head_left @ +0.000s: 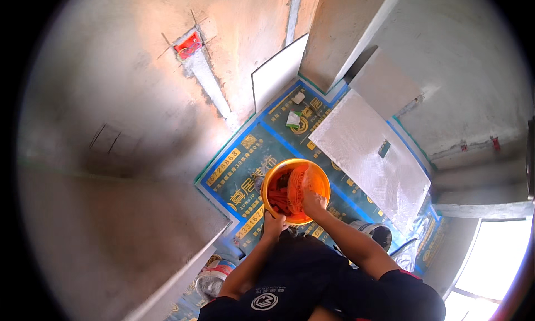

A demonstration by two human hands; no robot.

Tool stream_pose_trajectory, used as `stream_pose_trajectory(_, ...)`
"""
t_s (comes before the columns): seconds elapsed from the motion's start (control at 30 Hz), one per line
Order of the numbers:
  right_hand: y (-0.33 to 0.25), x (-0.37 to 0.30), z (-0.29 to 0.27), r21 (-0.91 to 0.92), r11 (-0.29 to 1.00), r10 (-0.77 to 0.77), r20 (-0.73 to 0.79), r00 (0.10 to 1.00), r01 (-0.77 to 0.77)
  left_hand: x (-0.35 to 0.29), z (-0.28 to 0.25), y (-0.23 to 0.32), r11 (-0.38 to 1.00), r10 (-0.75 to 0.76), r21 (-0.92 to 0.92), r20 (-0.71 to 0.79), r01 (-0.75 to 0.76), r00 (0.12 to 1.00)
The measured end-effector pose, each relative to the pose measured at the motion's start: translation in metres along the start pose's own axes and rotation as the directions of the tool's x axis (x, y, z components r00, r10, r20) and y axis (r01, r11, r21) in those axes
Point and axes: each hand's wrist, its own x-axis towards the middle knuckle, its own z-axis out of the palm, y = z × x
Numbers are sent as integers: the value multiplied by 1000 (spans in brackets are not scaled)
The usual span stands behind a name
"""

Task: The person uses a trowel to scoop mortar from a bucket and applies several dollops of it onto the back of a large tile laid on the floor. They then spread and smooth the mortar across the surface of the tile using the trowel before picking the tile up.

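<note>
An orange bucket (319, 176) stands in front of my body, holding several red pieces (278, 195) whose kind I cannot make out. My left hand (273, 225) is closed on the bucket's near left rim. Reaching over the right side of the opening, my right hand (314, 203) grips a crumpled orange-red plastic bag (300, 182). The bag hangs partly inside the bucket and hides some of what lies there. My right fingertips are partly covered by the bag.
Printed green protective sheeting with blue tape (345, 194) covers the floor. A large pale textured panel (365, 153) lies to the right; a white panel (278, 73) leans on the wall. Other buckets, one dark-mouthed (381, 236) and one white-and-red (214, 276), flank me.
</note>
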Motion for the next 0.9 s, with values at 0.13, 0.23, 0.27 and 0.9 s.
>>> stream_pose_trajectory(0.13, -28, 77, -19, 2, 1000, 19, 108, 994, -19, 84, -15, 28, 998, -13, 60, 48, 10, 999)
stream_pose_trajectory(0.23, -46, 134, -20, 72, 996, 51, 96, 994, -58, 127, -16, 46, 996, -82, 40, -62, 84, 995)
stream_pose_trajectory(0.27, -50, 151, -18, 91, 995, 43, 32, 999, -46, 142, -19, 48, 996, -89, -10, -89, 89, 992)
stream_pose_trajectory(0.9, -92, 384, 94, 803, 511, -236, 473, 849, -305, 392, -105, -28, 693, -256, -717, -152, 72, 955)
